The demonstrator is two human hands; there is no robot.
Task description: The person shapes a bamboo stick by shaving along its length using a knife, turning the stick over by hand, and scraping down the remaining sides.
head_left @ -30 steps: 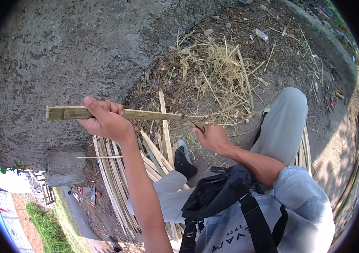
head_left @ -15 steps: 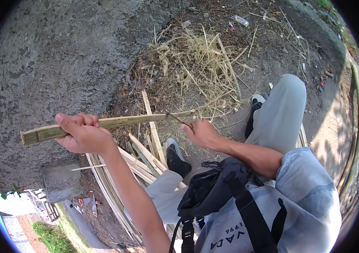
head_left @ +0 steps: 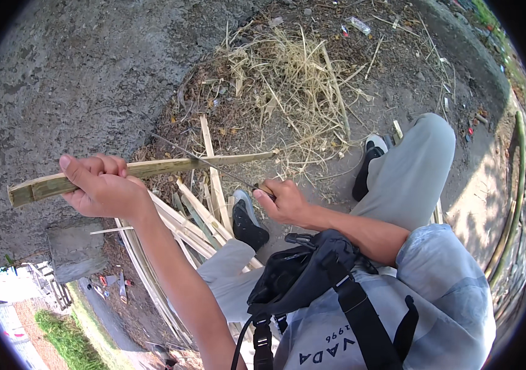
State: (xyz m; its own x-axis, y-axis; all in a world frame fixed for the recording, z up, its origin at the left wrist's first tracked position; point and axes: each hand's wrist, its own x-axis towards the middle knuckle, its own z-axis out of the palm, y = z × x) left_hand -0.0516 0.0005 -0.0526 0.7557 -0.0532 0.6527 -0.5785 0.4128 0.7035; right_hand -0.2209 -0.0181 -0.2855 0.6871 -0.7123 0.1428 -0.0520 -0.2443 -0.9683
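My left hand point(head_left: 99, 185) is wrapped round a split bamboo strip point(head_left: 164, 166) near its thick left end. The strip lies almost level, with its thin right end reaching toward the shavings. In my right hand point(head_left: 281, 200) is the handle of a long thin-bladed knife point(head_left: 229, 174). Its dark, narrow blade slants up to the left and crosses the bamboo strip around the strip's middle. Fingers hide most of the handle.
A heap of pale bamboo shavings point(head_left: 287, 80) lies on the ground ahead. Several split bamboo pieces point(head_left: 198, 225) are stacked below my left arm, beside my foot. A rough concrete surface point(head_left: 90, 80) rises at the left. Long bamboo poles point(head_left: 516, 185) lie far right.
The knife blade now crosses the strip further left, with more of it showing. My right hand has shifted slightly left and down; my left hand and the strip have also moved left.
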